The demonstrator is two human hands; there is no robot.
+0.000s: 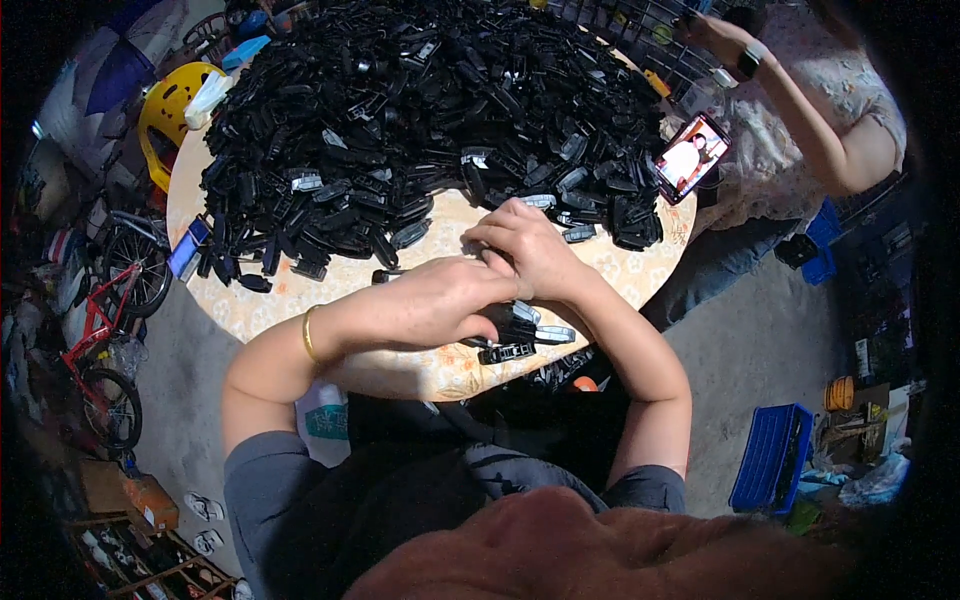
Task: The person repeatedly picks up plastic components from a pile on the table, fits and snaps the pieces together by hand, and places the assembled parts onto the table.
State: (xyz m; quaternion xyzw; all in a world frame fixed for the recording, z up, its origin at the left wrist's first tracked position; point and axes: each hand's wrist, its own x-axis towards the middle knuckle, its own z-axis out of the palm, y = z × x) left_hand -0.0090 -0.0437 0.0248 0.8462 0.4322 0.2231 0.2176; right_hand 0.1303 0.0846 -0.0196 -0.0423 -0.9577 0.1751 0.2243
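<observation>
My left hand (440, 300) and my right hand (532, 248) meet over the near part of a round table, fingers curled in against each other. Both are closed, and whatever they grip is mostly hidden between them; only a dark bit shows by the right fingers. Beneath them, close to the table's front edge, lie a few loose black plastic pieces (508, 353) and a black piece with a silvery grey face (553, 334). Another small black piece (386, 276) rests just beyond my left hand. A large heap of similar black plastic pieces (400, 120) covers the far side.
The table (225, 290) has a pale flowered cover. A phone (692, 158) with a lit screen stands at the heap's right edge; a blue flat object (190, 247) lies at the left. Another person (800, 120) sits at the far right. A blue crate (770, 458) and red bicycle (95, 325) stand around.
</observation>
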